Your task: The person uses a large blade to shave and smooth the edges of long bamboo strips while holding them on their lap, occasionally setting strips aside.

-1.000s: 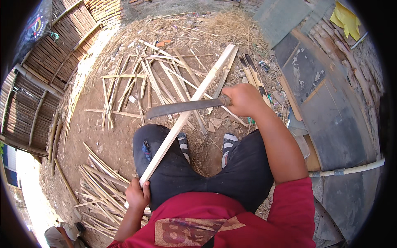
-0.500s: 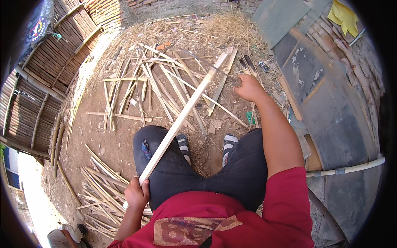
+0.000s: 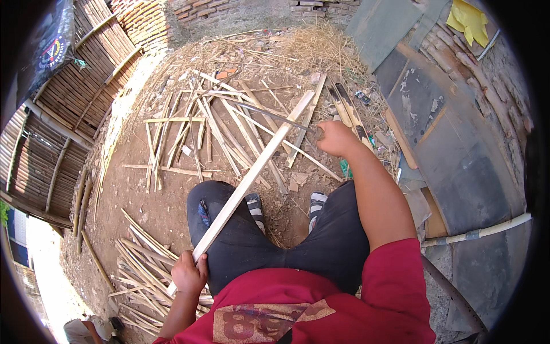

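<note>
A long pale split wooden strip (image 3: 252, 172) slants from my left side, across my left thigh, to a raised far end. My left hand (image 3: 189, 272) is closed around its near end. My right hand (image 3: 334, 138) grips the handle of a long, thin-bladed knife (image 3: 258, 109), in front of my right knee. The dark, slightly curved blade points left and crosses the strip near its far end. I cannot tell how deep the edge bites, if at all. My fingers mostly cover the handle.
Loose strips (image 3: 229, 132) lie crisscrossed on the dirt ahead, with another pile (image 3: 140, 264) at my left. Dark boards (image 3: 458, 172) and a pale pole (image 3: 487, 230) stand at the right. A bamboo wall (image 3: 86, 92) rises at the left. Another person (image 3: 86, 331) shows at the lower left.
My right hand has drawn back toward me and slightly left, bringing the knife blade lower. The strip's far end has dipped nearer. My left hand keeps its hold, almost unmoved.
</note>
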